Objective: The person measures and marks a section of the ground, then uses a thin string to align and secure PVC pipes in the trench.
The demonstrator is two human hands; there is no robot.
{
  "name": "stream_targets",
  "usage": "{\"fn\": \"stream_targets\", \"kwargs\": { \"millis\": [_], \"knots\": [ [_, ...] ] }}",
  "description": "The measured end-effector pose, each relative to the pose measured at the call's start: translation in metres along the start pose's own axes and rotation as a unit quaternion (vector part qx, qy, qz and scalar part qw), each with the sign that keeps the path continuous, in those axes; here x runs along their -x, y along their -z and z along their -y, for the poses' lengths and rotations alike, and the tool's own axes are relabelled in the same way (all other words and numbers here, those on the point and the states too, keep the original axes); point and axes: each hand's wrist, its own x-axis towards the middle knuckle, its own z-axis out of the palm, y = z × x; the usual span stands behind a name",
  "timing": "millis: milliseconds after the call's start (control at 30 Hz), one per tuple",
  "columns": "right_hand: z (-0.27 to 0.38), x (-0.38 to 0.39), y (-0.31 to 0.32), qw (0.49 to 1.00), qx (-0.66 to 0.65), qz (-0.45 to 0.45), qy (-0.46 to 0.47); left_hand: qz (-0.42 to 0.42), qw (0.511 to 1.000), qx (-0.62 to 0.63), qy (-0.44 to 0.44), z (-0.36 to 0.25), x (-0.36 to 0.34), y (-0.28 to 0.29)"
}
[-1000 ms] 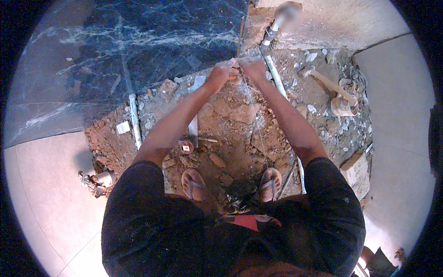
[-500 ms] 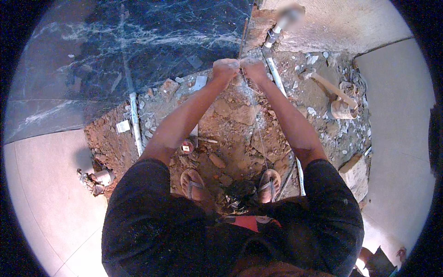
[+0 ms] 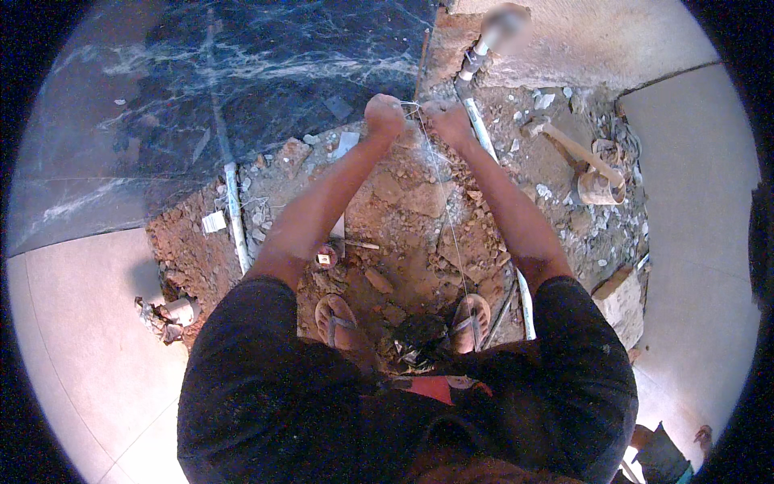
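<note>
My left hand (image 3: 384, 114) is closed on a thin pale string (image 3: 409, 104) at the edge of the dark marbled slab (image 3: 298, 64). My right hand (image 3: 443, 121), also closed on the string, is a short gap to its right. A small loop shows between them, and a long strand runs down past my right foot (image 3: 471, 323). A thin upright rod (image 3: 424, 56) stands behind my hands. The fingertips are too small and hidden to make out in detail. Below lie broken soil and rubble (image 3: 403, 185).
A white pipe (image 3: 476, 121) lies beside my right arm, another (image 3: 234, 210) left. A wooden-handled hammer (image 3: 580, 153) rests over a small container (image 3: 597, 192). A round red tin (image 3: 326, 256), a stone block (image 3: 621, 306) and a pipe stub (image 3: 181, 310) lie around me; pale tiles (image 3: 693, 161) border the rubble.
My left hand has moved slightly up and to the left, away from my right, so the gap between them is wider and the string loop now shows in it.
</note>
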Motion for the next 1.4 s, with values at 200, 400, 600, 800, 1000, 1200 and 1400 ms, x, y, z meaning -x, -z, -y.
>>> {"fn": "stream_targets", "kwargs": {
  "millis": [200,400,600,800,1000,1200,1400],
  "knots": [
    [0.043,0.012,0.014,0.998,0.025,0.016,0.053,0.003,0.819,0.556,0.144,0.017,0.009,-0.003],
    [0.038,0.010,0.018,0.993,0.075,-0.041,0.086,0.199,0.695,0.644,0.251,-0.011,0.001,0.033],
    [0.036,0.008,0.015,0.983,0.153,-0.008,0.103,0.180,0.650,0.667,0.318,-0.010,0.002,0.022],
    [0.047,-0.001,0.019,0.977,0.196,0.044,0.067,0.056,0.956,0.243,-0.153,0.016,0.004,0.006],
    [0.049,-0.007,0.018,0.975,0.217,-0.012,0.042,0.184,0.843,0.489,0.128,0.008,-0.002,0.034],
    [0.041,0.001,0.034,0.990,0.070,0.057,0.109,0.218,0.763,0.536,0.288,0.001,0.014,0.048],
    [0.048,0.010,0.021,0.999,0.001,0.041,0.032,0.284,0.799,0.507,0.154,0.003,0.030,0.030]
  ]
}}
